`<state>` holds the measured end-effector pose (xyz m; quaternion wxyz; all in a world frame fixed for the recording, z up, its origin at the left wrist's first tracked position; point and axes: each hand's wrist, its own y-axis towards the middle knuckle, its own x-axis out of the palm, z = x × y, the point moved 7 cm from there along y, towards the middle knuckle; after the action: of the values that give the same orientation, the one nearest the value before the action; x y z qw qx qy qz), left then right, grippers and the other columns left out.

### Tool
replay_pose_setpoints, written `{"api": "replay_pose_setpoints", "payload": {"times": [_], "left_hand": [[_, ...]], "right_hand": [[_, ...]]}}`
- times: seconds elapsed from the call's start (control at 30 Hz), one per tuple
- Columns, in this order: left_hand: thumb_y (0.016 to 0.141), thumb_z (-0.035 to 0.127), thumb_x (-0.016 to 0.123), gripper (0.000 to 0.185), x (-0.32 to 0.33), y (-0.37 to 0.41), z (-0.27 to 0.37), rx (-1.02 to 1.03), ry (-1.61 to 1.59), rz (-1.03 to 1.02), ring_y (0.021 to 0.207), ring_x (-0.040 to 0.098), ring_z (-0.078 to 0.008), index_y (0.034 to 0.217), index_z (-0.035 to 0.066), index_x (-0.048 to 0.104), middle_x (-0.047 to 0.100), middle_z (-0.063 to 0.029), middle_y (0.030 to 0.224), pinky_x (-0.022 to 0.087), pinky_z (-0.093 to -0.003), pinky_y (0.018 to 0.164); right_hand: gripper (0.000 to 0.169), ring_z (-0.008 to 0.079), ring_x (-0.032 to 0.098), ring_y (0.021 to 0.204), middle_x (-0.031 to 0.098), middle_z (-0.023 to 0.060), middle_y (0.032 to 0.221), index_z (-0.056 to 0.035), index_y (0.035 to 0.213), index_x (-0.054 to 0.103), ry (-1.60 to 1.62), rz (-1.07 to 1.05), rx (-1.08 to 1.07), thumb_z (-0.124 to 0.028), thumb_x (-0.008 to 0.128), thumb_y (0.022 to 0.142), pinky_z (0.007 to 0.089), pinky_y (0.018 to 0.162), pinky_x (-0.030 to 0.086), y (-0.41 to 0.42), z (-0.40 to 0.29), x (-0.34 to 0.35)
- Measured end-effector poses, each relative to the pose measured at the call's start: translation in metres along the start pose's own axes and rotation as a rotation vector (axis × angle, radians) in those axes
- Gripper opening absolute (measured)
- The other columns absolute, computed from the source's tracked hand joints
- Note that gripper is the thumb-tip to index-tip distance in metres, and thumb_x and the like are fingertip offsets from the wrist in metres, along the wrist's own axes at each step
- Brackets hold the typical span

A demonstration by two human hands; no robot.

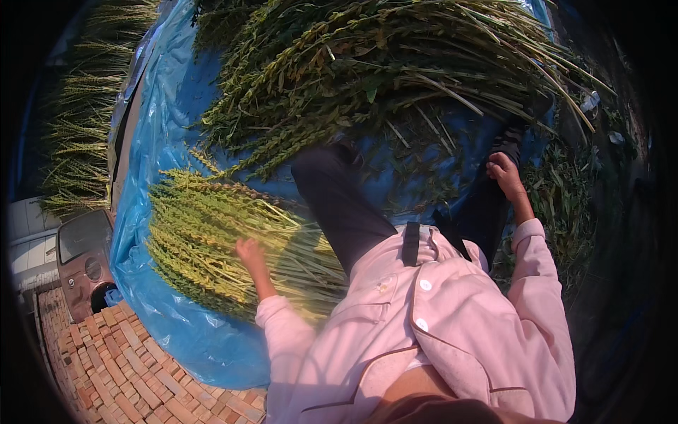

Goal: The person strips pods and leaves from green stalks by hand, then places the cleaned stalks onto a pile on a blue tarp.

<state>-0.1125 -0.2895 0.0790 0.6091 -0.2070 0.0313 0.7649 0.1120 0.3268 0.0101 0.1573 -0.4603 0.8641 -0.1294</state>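
My left hand [251, 257] is over a bundle of cut yellow-green stalks with seed pods [198, 238], close to or touching its top; its fingertips are too unclear to show a grip. This bundle lies to my left, podded ends pointing left, its stems running under my side. My right hand [504, 170] is curled beside my dark-trousered right leg [476, 222], with nothing visible in it. In front of my legs spreads a larger heap of greener podded stalks [328, 79], bare stem ends to the right.
A blue plastic sheet [175, 339] lies beneath the stalks. Loose leaves [564, 196] cover the ground at right. A brown vehicle part with a dark window [85, 265] stands at left by brick paving [137, 376]. More stalks [90, 116] line the far left.
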Motion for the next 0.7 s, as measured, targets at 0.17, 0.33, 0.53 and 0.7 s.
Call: {"api": "replay_pose_setpoints", "payload": {"times": [0.17,0.33,0.53,0.7], "left_hand": [[0.078,0.008,0.041,0.037,0.16,0.024,0.1,0.276,-0.155,-0.421,0.082,0.045,-0.0162,0.111,0.007,0.025,0.044,-0.0087,0.094,0.041,-0.0261,0.062],[0.078,0.007,0.041,0.031,0.296,0.018,0.164,0.246,-0.411,-0.696,0.078,0.048,-0.0148,0.107,0.007,0.031,0.045,-0.0083,0.092,0.042,-0.026,0.062],[0.077,0.008,0.043,0.027,0.393,0.001,0.181,0.141,-0.592,-0.922,0.077,0.05,-0.0176,0.103,0.006,0.034,0.047,-0.0107,0.091,0.043,-0.0306,0.064],[0.076,0.005,0.042,0.026,0.385,-0.024,0.215,0.058,-0.966,-1.04,0.071,0.046,-0.0173,0.101,0.006,0.038,0.047,-0.0107,0.087,0.041,-0.03,0.06]], "right_hand": [[0.011,0.0097,0.051,0.059,0.053,0.004,0.071,-0.0022,0.085,0.047,0.045,0.139,-0.153,-0.005,0.046,0.074,0.0202,0.052,0.04,-0.014,0.012,0.006],[0.014,0.0112,0.05,0.067,0.05,0.0043,0.078,-0.0023,0.087,0.045,-0.077,0.029,-0.137,-0.003,0.045,0.073,0.021,0.059,0.04,0.009,-0.009,0.017],[0.026,0.0267,0.045,0.082,0.043,0.0112,0.087,-0.0017,0.092,0.044,-0.734,-0.166,-0.513,-0.003,0.047,0.067,0.0303,0.071,0.038,0.121,-0.162,0.052],[0.02,0.0243,0.048,0.074,0.046,0.0111,0.077,-0.0009,0.087,0.045,-1.146,0.073,-1.143,-0.008,0.048,0.069,0.0323,0.064,0.04,0.239,-0.278,0.11]]}}
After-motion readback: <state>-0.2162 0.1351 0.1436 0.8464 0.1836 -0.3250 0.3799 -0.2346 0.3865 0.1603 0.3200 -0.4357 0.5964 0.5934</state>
